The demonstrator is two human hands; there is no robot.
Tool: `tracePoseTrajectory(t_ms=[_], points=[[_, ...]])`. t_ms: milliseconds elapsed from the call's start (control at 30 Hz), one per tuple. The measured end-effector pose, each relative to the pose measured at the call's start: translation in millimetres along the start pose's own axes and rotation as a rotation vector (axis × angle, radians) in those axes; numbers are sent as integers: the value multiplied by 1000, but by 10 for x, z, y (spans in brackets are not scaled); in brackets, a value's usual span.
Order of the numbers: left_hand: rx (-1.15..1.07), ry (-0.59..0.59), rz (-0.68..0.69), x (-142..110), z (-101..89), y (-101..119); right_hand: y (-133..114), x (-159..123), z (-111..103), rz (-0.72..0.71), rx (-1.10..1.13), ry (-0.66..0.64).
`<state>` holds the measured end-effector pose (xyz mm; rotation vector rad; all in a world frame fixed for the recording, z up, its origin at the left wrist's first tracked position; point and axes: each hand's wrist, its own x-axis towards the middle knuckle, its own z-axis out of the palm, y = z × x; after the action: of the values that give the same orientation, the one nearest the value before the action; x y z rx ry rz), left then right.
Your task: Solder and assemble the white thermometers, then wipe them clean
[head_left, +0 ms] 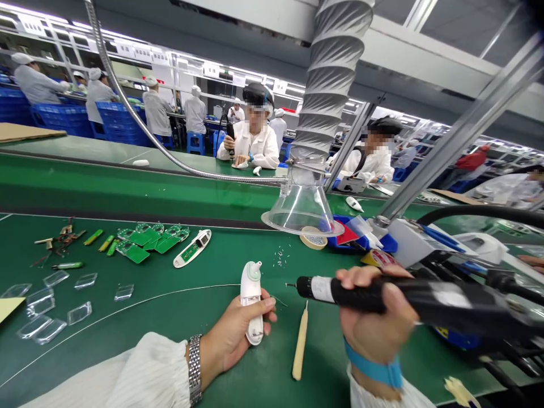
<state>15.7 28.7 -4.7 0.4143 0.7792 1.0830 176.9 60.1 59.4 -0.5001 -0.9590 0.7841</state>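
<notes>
My left hand [232, 334] is wrapped round a white thermometer housing [251, 299] and holds it upright on the green mat, its tip pointing up. My right hand [376, 317] grips a black electric screwdriver [365, 292] that lies level, its bit pointing left toward the housing and stopping a short way from it. A wooden-handled tool [300, 347] lies on the mat between my two hands. Small screws [280, 258] are scattered just beyond the housing.
Green circuit boards [148, 238], an open white housing [192, 248] and several clear lens covers [55, 306] lie to the left. A clear fume funnel [302, 207] hangs over a tape roll [313, 238]. Workers in white coats sit across the conveyor [127, 187]. Cables and a blue tray crowd the right.
</notes>
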Motion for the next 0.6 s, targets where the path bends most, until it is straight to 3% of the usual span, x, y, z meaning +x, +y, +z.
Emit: tracePoseTrajectory(t_ms=[200, 600], points=[[25, -40, -27, -18, 14, 16, -360, -253, 18, 38, 114, -47], [-30, -42, -60, 3, -13, 10, -312, -368, -14, 29, 116, -87]])
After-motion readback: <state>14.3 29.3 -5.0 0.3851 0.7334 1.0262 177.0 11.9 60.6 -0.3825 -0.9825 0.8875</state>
